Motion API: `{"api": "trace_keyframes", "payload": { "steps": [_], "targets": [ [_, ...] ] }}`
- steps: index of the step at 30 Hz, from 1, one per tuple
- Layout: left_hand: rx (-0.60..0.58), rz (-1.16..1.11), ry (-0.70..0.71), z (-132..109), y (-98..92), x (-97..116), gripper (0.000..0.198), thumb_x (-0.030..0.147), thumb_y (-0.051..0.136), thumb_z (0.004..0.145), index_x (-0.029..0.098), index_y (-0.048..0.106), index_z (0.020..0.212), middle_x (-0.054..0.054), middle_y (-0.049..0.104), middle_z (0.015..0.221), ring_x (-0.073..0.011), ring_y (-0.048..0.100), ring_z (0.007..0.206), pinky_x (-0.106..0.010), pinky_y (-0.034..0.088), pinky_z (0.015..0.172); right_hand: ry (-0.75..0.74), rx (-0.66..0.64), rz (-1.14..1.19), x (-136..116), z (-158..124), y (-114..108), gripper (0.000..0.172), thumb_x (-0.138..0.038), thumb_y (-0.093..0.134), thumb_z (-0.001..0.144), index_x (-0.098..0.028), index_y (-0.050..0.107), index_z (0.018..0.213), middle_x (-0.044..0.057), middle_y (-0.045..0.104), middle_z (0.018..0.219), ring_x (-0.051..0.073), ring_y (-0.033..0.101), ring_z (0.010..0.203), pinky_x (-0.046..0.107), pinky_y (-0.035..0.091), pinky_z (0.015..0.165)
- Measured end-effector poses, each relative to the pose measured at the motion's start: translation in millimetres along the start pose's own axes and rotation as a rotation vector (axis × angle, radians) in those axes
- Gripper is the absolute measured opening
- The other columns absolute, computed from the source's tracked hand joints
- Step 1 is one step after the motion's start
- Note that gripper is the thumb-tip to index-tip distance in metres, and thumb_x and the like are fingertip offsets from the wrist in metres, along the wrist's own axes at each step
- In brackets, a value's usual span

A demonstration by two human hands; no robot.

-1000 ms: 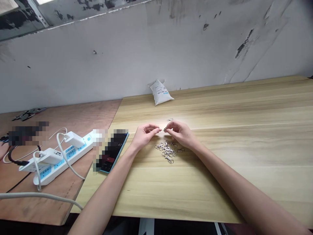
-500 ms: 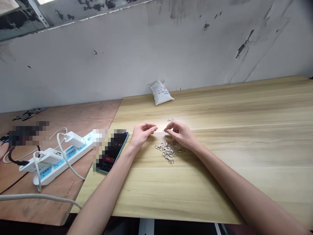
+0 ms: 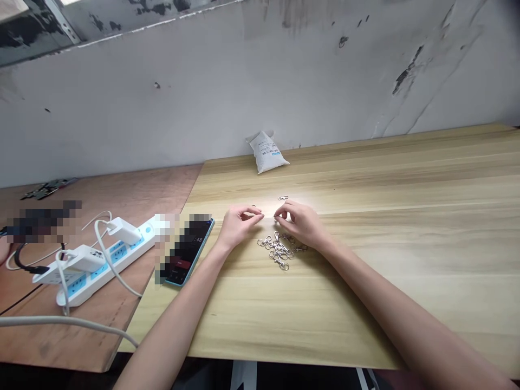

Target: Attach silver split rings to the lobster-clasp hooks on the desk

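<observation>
My left hand (image 3: 239,223) is closed in a pinch above the table, thumb and forefinger together. Whatever those fingertips hold is too small to make out. A bit of a small metal ring (image 3: 254,206) shows just behind the forefinger; I cannot tell if the hand touches it. Facing it, my right hand (image 3: 298,221) pinches a tiny metal piece (image 3: 275,218), mostly hidden by the fingers. Right below lies a loose pile of silver swivel clasps with rings (image 3: 280,252). One separate clasp (image 3: 283,198) rests beyond the right hand.
A phone (image 3: 189,252) lies left of my left forearm. Farther left, a white power strip (image 3: 109,265) with chargers and cables sits on a reddish-brown board (image 3: 122,346). A white plastic packet (image 3: 268,154) stands near the wall. Part of another person's hand (image 3: 4,246) shows at the left edge.
My left fingertips have moved slightly right and down, nearer the right hand. The ring behind the left forefinger now shows. The metal piece in my right hand is less visible. The pile has not moved.
</observation>
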State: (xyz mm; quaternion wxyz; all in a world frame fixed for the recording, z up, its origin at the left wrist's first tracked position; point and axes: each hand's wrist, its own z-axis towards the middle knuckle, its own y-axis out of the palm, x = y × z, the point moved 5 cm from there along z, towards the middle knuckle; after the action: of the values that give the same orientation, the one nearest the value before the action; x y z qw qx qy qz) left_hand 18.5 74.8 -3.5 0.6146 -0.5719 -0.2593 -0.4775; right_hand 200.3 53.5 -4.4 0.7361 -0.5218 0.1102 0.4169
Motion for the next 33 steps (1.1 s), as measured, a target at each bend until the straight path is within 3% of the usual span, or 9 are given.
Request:
{"api": "trace_keyframes", "payload": {
  "steps": [4, 9, 33],
  "targets": [
    [0.008, 0.303, 0.212, -2, 0.5, 8, 0.007, 0.026, 0.07, 0.082, 0.022, 0.075, 0.081, -0.005, 0.072, 0.094, -0.0226, 0.059, 0.099, -0.041, 0.046, 0.09, 0.009, -0.028, -0.155, 3, 0, -4, 0.01, -0.023, 0.058, 0.085, -0.021, 0.068, 0.083, 0.002, 0.063, 0.08, 0.012, 0.053, 0.064, 0.024, 0.034, 0.059],
    [-0.026, 0.441, 0.254, -2, 3.0, 7, 0.006, 0.024, 0.069, 0.083, 0.022, 0.075, 0.083, -0.004, 0.069, 0.096, -0.0222, 0.055, 0.097, -0.041, 0.045, 0.089, 0.058, -0.046, -0.236, 12, -1, -10, 0.011, -0.021, 0.057, 0.085, -0.021, 0.068, 0.082, 0.002, 0.065, 0.082, 0.014, 0.057, 0.067, 0.024, 0.033, 0.058],
    [-0.082, 0.393, 0.295, -5, 9.9, 11, 0.007, 0.027, 0.074, 0.079, 0.021, 0.071, 0.076, -0.004, 0.067, 0.096, -0.0218, 0.054, 0.098, -0.042, 0.044, 0.092, 0.022, -0.024, -0.112, -2, -3, 1, 0.016, -0.027, 0.056, 0.09, -0.022, 0.07, 0.085, 0.002, 0.063, 0.085, 0.011, 0.054, 0.06, 0.024, 0.035, 0.06]
  ]
}}
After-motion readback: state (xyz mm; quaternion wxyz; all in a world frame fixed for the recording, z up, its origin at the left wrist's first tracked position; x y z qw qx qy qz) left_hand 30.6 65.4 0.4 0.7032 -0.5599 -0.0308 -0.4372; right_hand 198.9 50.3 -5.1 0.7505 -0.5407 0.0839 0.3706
